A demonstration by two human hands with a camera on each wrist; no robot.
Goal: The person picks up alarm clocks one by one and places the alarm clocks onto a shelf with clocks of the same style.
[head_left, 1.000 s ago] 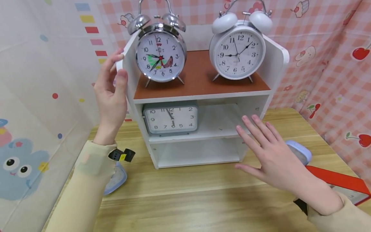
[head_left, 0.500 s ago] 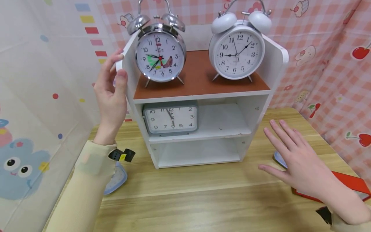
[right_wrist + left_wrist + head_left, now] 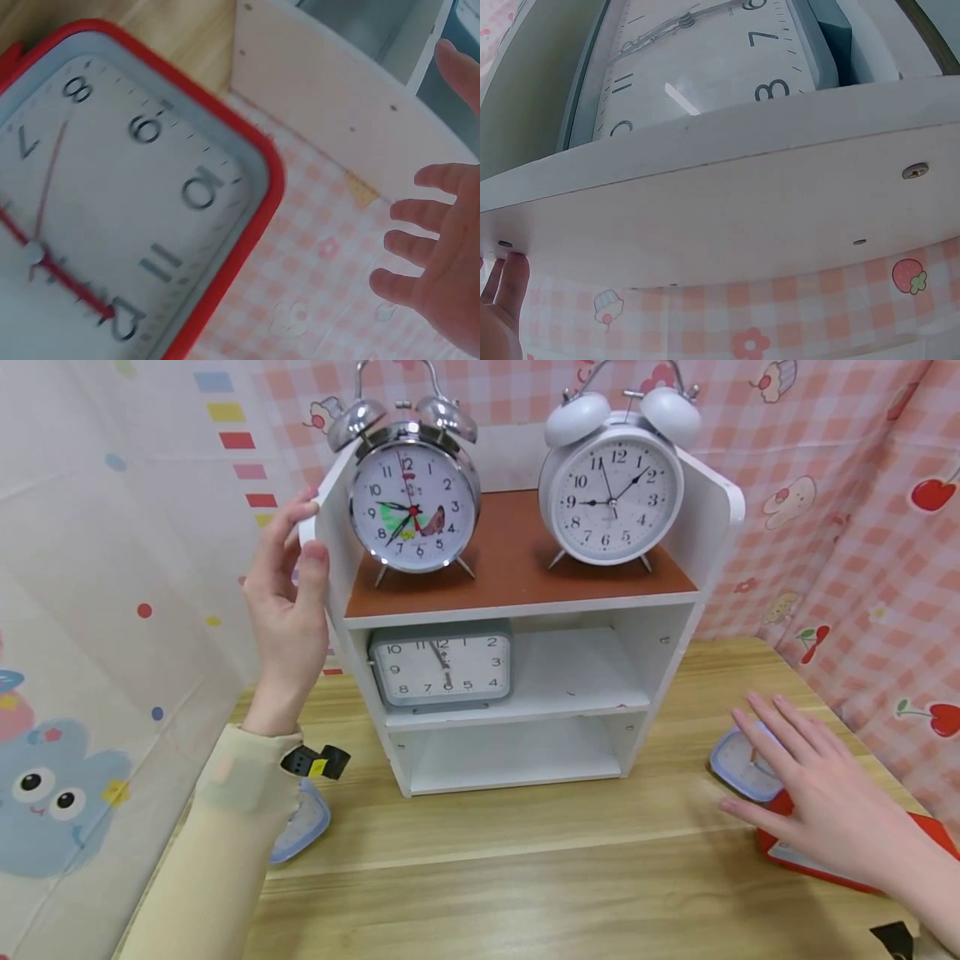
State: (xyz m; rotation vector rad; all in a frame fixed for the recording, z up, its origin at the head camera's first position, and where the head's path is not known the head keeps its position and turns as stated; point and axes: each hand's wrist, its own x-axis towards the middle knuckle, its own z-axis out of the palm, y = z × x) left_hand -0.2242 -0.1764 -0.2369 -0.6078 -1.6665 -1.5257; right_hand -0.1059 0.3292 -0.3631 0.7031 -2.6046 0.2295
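A white shelf unit [image 3: 678,635] with a brown top board stands on the wooden table. My left hand [image 3: 298,547] grips its left side panel, thumb on the front edge and fingers round the outside. In the left wrist view that panel [image 3: 720,210] fills the frame, with a fingertip [image 3: 504,296] at its edge. My right hand [image 3: 798,772] is flat with fingers spread above a blue-rimmed clock [image 3: 731,768] and a red-framed clock [image 3: 795,858] lying on the table at the right. The right wrist view shows the red-framed clock [image 3: 112,225] close up and my right hand [image 3: 442,262] open.
A silver twin-bell alarm clock [image 3: 415,502] and a white one [image 3: 611,493] stand on the top board. A grey-blue rectangular clock [image 3: 442,664] sits on the middle shelf's left side. Another blue-rimmed clock [image 3: 303,827] lies by my left sleeve. Patterned cloth walls surround the table.
My right hand has moved right and towards me, from in front of the middle shelf to above the clocks on the table's right. The left hand has kept its hold.
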